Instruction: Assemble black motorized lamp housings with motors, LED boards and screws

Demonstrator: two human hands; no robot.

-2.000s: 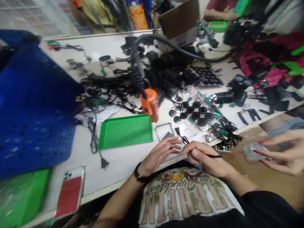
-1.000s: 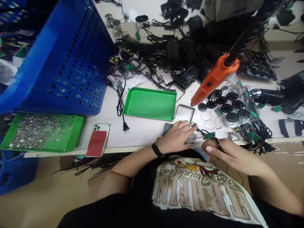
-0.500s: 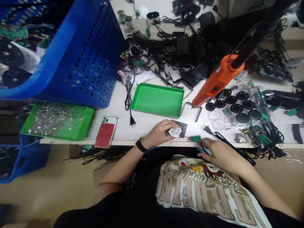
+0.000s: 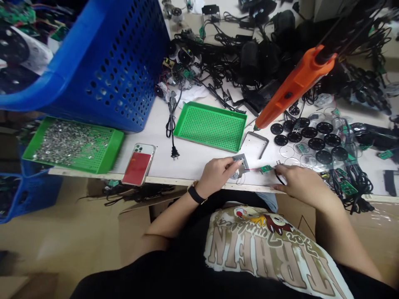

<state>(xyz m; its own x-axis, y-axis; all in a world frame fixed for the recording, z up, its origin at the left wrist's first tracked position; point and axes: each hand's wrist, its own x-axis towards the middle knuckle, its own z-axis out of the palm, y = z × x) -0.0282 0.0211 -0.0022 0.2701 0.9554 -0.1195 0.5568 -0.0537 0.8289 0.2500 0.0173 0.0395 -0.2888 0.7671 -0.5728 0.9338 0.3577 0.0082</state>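
Across the white table (image 4: 157, 155) seen from the head camera, the person's hands work at the near edge, just in front of the chest. The left hand (image 4: 215, 176) has its grip closed on a dark square frame (image 4: 241, 162), pinching it between thumb and fingers, with a round clear disc (image 4: 240, 178) showing just below it. A thin red wire runs from the frame to a small green circuit board (image 4: 266, 169), which lies on the table between the two hands. The right hand (image 4: 301, 178) rests beside a black cord (image 4: 279, 177) with a small two-pin plug (image 4: 278, 163); its fingers sit at the cord, but whether the grip is closed on it cannot be told. Just beyond the hands lies a bare metal frame (image 4: 258, 143), almost touched by the tip of an orange power tool (image 4: 294, 87) hanging on its cable. To the right, many black discs (image 4: 316, 144) and clear discs (image 4: 286, 151) remain laid out loose, with tangled boards and cords (image 4: 346, 187) nearby, so by their number only a small part of this stock seems handled. On the left sit a green perforated tray (image 4: 210, 126), a green tray (image 4: 116, 145) heaped with small silvery parts, a phone (image 4: 137, 165) in a red-backed case and a blue perforated crate (image 4: 124, 70).
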